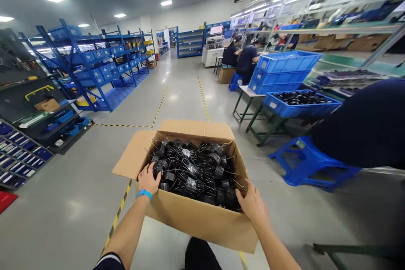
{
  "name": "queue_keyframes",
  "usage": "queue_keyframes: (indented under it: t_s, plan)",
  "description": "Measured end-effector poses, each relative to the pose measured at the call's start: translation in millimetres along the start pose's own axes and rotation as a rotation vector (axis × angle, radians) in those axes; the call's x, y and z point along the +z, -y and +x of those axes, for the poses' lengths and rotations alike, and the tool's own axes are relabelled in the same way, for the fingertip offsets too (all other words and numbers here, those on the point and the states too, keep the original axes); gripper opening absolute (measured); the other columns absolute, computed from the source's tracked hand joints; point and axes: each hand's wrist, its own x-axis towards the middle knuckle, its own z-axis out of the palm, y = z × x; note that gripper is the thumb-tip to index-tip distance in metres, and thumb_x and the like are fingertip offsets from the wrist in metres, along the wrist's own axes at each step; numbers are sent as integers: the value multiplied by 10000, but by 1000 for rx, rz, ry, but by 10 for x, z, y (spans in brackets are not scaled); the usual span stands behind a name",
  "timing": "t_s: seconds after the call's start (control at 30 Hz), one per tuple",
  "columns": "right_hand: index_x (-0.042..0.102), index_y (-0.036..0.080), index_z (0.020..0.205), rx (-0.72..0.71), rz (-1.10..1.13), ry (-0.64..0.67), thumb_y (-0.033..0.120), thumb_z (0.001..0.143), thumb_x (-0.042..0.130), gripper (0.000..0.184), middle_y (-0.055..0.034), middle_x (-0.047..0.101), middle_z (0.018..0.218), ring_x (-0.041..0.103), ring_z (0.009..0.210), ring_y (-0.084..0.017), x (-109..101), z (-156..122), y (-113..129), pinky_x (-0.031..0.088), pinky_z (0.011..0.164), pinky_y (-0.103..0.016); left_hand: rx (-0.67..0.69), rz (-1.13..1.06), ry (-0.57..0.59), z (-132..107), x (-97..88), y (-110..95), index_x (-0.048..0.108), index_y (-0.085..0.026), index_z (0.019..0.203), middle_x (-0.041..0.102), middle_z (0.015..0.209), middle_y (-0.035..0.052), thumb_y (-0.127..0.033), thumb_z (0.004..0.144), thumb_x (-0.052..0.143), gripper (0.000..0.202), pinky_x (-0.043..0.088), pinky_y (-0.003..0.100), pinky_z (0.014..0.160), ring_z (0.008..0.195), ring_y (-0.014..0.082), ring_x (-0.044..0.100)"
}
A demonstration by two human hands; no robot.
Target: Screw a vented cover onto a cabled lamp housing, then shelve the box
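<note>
An open cardboard box (196, 215) is in front of me, with its flaps folded outward. Inside lie many black round parts with black cables (190, 168), some bundled with clear wrap, and thin wire ends stick up along the sides. My left hand (149, 179), below a blue wristband, grips the box's near left rim, fingers over the edge. On the right rim, my right hand (255, 204) holds the near corner, thumb inside and fingers along the wall. The undersides of both hands are partly hidden.
Blue shelving (104, 63) with bins stands left, beside a tool bench (47, 109). On the right are stacked blue crates (281, 71), a crate of black parts (300, 103), a blue stool (310, 162) and a seated person (363, 126). Yellow-black tape (161, 103) marks the floor.
</note>
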Motion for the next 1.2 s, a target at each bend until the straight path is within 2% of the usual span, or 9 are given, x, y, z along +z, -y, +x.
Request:
queue_keyframes:
  t_s: [0.13, 0.27, 0.43, 0.67, 0.9, 1.03, 1.2]
  plan:
    - [221, 172, 1570, 14, 8, 4, 507, 952, 325, 711, -148, 452, 1474, 561, 1239, -330, 179, 1207, 336, 493, 1015, -477, 0, 19, 14, 1067, 422, -285, 442, -243, 1503, 528, 1473, 138, -470, 972, 488, 579, 417, 462, 1080, 1315, 303, 528]
    - [113, 142, 1599, 26, -10, 30, 509, 958, 311, 764, -148, 407, 1523, 539, 1285, -326, 284, 2334, 782, 491, 1026, -471, -32, 23, 28, 2121, 742, -564, 430, -232, 1511, 576, 1415, 147, -470, 988, 459, 576, 423, 467, 1063, 1277, 308, 554]
    - [170, 148, 1581, 5, -32, 86, 497, 969, 292, 714, -147, 437, 1499, 573, 1242, -337, 383, 3771, 1352, 510, 989, -468, -71, 17, 45, 3486, 1124, -928, 456, -217, 1492, 659, 1286, 145, -477, 985, 467, 570, 450, 461, 1008, 1168, 312, 618]
    - [164, 182, 1584, -17, -83, 133, 508, 980, 274, 695, -146, 488, 1449, 592, 1199, -346, 612, 5873, 2074, 516, 964, -499, -104, -3, 41, 5531, 1833, -1410, 451, -223, 1491, 620, 1330, 160, -512, 976, 467, 590, 396, 463, 1066, 1243, 315, 564]
    - [170, 186, 1586, 23, -77, 152, 486, 969, 290, 696, -134, 528, 1414, 601, 1188, -351, 779, 7745, 2849, 517, 967, -512, -109, -20, 90, 7502, 2498, -1895, 441, -205, 1500, 615, 1330, 167, -477, 973, 488, 595, 413, 452, 1035, 1212, 317, 584]
    - [215, 169, 1576, 78, -67, 156, 496, 965, 304, 698, -161, 530, 1414, 603, 1192, -375, 882, 8872, 3222, 512, 981, -519, -100, -13, 106, 8610, 2874, -2209, 438, -223, 1501, 621, 1328, 150, -466, 967, 509, 592, 415, 424, 1027, 1211, 302, 590]
    - [310, 153, 1554, 142, -54, 172, 536, 962, 318, 705, -217, 575, 1337, 623, 1138, -415, 1062, 10469, 3592, 512, 949, -547, -72, 27, 122, 10039, 3433, -2670, 417, -239, 1510, 650, 1273, 139, -495, 968, 494, 604, 431, 408, 985, 1154, 290, 620]
